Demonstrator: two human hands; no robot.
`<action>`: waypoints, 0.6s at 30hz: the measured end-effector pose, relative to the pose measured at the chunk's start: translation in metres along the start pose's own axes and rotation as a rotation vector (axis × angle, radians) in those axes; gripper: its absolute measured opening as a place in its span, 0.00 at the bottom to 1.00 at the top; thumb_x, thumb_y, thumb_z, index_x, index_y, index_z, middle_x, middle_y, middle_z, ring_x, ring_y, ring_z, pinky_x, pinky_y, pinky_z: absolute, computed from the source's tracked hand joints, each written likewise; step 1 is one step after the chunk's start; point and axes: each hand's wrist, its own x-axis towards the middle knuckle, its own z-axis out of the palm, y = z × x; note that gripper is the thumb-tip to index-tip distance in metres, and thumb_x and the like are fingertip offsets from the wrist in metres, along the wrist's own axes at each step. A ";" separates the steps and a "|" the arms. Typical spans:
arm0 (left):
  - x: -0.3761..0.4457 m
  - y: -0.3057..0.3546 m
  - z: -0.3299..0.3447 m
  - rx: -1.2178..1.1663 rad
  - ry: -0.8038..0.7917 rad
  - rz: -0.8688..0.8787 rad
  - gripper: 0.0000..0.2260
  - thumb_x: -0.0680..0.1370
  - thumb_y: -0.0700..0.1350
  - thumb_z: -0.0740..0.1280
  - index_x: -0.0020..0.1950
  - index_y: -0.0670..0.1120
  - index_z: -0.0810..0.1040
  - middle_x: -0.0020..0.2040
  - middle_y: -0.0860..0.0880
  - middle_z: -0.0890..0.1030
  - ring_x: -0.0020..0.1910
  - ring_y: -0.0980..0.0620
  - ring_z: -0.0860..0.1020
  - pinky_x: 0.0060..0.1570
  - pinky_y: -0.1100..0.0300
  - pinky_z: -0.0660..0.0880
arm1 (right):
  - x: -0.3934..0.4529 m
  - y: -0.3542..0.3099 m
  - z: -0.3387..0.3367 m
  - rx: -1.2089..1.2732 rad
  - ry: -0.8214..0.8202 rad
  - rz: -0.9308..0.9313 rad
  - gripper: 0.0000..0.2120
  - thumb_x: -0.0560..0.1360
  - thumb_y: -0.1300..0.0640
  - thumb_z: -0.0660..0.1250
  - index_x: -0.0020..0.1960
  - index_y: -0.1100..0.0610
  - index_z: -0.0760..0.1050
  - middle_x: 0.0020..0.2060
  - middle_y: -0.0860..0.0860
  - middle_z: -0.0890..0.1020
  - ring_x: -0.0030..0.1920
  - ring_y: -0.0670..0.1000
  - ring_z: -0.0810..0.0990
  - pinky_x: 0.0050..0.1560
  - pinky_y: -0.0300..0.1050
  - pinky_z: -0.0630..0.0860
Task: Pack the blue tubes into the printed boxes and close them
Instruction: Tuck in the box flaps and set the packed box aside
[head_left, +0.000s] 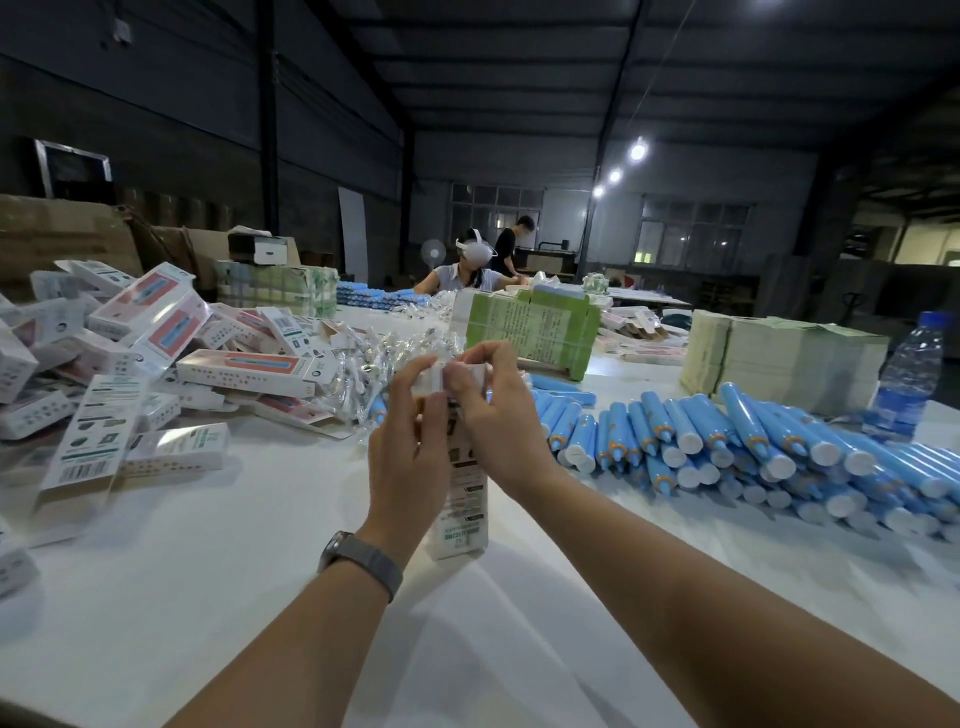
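Box (460, 499) was held upright at frame centre, base on the tabletop (260, 597). Top flap was pinched by fingers of left hand (410, 447) and right hand (493, 415); flap probably best tucked squarely, box steadied.

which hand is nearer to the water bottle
Right. The right hand grips the box top nearer the water bottle; the left hand is beyond it, farther away.
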 end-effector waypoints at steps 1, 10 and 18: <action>0.000 0.000 0.000 0.007 0.008 0.006 0.10 0.81 0.57 0.58 0.61 0.70 0.69 0.44 0.55 0.84 0.42 0.54 0.83 0.41 0.44 0.82 | -0.001 0.000 -0.003 -0.067 -0.010 -0.012 0.05 0.79 0.53 0.66 0.53 0.48 0.70 0.51 0.46 0.75 0.53 0.49 0.76 0.57 0.54 0.75; -0.006 0.019 0.003 -0.359 -0.183 -0.196 0.09 0.75 0.51 0.69 0.53 0.61 0.74 0.44 0.41 0.83 0.38 0.46 0.84 0.33 0.51 0.81 | -0.025 -0.005 -0.046 0.210 -0.227 0.323 0.25 0.82 0.54 0.62 0.77 0.50 0.63 0.68 0.52 0.73 0.61 0.52 0.79 0.58 0.42 0.77; -0.013 0.017 0.010 -0.458 -0.543 -0.393 0.12 0.73 0.53 0.71 0.56 0.60 0.82 0.42 0.39 0.84 0.36 0.46 0.83 0.35 0.54 0.82 | -0.065 -0.020 -0.109 -0.352 -0.320 0.299 0.44 0.72 0.55 0.75 0.80 0.55 0.55 0.67 0.51 0.71 0.64 0.51 0.74 0.67 0.46 0.71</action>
